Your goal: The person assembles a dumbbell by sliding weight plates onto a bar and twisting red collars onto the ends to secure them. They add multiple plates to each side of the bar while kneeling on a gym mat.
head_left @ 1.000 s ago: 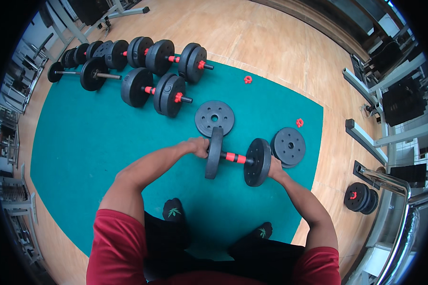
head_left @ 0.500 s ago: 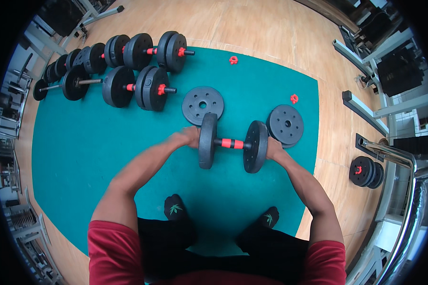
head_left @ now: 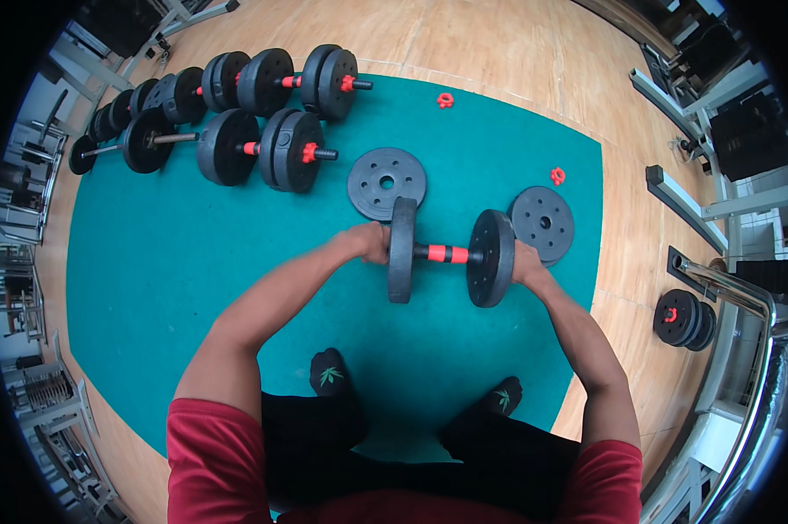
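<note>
While crosswise, dumbbell [head_left: 447, 253] between fingers [head_left: 378, 248]

Head-worn fisheye, looking down
From close above, it faces the green mat [head_left: 193, 262], feet [head_left: 328, 371] near, wooden floor [head_left: 490, 61] far.

A gym, shown by lined-up dumbbells [head_left: 226, 150], a green mat [head_left: 167, 253] and exercise machines [head_left: 745, 144]

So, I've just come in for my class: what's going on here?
A person has a dumbbell between both hands, the left hand and right hand outside its two end plates, which hide some fingers. On the green mat, one loose plate lies beyond the left hand and another loose plate beyond the right. More dumbbells stand farther left.
</note>
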The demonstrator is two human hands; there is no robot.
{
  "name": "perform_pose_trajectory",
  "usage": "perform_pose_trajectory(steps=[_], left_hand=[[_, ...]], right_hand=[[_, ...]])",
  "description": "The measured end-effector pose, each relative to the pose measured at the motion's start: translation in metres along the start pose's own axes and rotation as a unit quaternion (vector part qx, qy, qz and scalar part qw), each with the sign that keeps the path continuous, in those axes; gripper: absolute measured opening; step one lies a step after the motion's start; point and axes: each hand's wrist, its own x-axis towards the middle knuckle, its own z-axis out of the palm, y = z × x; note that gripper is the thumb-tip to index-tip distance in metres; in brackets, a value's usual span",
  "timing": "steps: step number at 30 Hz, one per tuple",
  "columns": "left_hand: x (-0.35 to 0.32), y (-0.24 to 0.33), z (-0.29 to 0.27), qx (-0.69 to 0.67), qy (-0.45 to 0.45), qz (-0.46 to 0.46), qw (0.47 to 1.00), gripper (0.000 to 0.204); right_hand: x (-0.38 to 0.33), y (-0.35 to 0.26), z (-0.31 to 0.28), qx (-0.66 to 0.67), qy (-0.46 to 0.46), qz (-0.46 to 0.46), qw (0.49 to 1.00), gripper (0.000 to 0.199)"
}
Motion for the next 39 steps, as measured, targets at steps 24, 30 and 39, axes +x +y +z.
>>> perform_pose_trajectory(steps=[24,30,39], left_hand=[[0.054,-0.045,-0.019,0.311,0.299,0.042,0.901,0.104],[0.043,-0.031,-0.043,0.249,0.227,0.052,0.94,0.105],[-0.019,-0.086,-0.063,-0.407,0.178,0.087,0.891,0.088]], right_hand=[[-0.001,-0.023,-0.014,-0.028,-0.02,-0.017,0.999,0.019],[-0.001,-0.004,0.001,-0.026,0.02,-0.01,0.999,0.02],[0.0,-0.016,-0.009,-0.033,-0.043,-0.016,0.998,0.022]])
